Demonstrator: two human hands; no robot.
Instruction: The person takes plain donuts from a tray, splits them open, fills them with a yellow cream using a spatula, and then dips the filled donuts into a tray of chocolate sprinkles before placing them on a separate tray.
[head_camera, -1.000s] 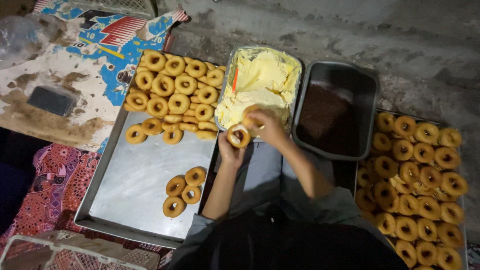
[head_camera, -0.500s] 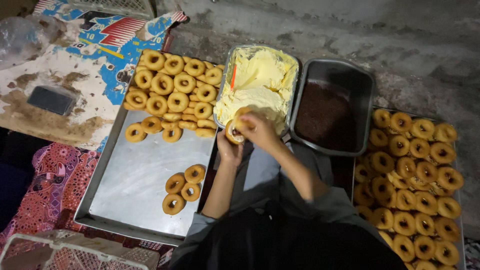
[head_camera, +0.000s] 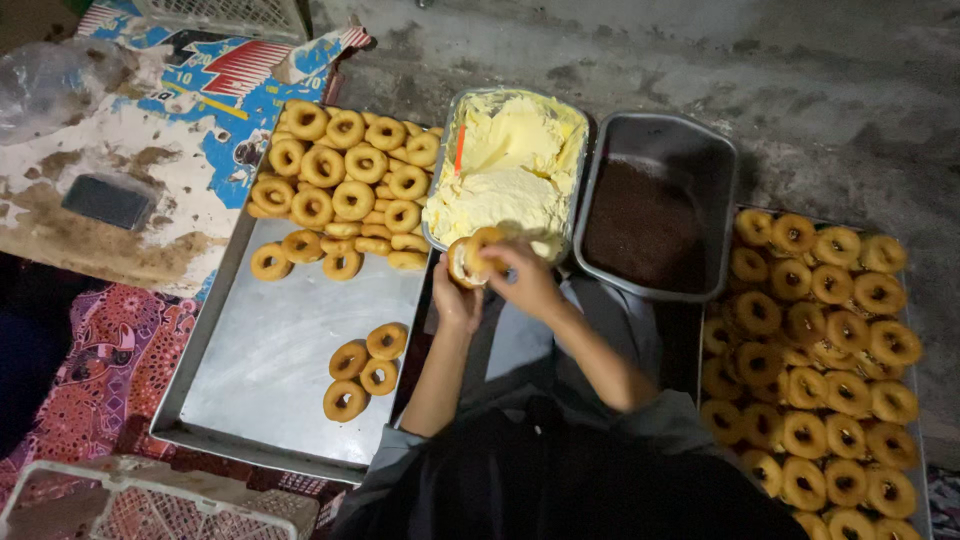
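My left hand (head_camera: 455, 298) holds a split golden doughnut (head_camera: 472, 256) at the near edge of a metal container of pale yellow cream (head_camera: 505, 165). My right hand (head_camera: 525, 277) pinches the same doughnut from the right, pressing its halves together. An orange-handled tool (head_camera: 460, 150) lies stuck in the cream at its left side. Beside the cream, on the right, is a dark metal pan of brown sprinkles (head_camera: 645, 215).
A large steel tray (head_camera: 270, 350) on the left carries a heap of doughnuts (head_camera: 345, 185) at its far end and three doughnuts (head_camera: 362, 365) near me. Another tray of doughnuts (head_camera: 830, 360) lies on the right. A white plastic crate (head_camera: 130, 500) sits at bottom left.
Both hands have stayed at the cream container's near edge. The doughnut has been turned and closed between my fingers, and my right hand has shifted slightly.
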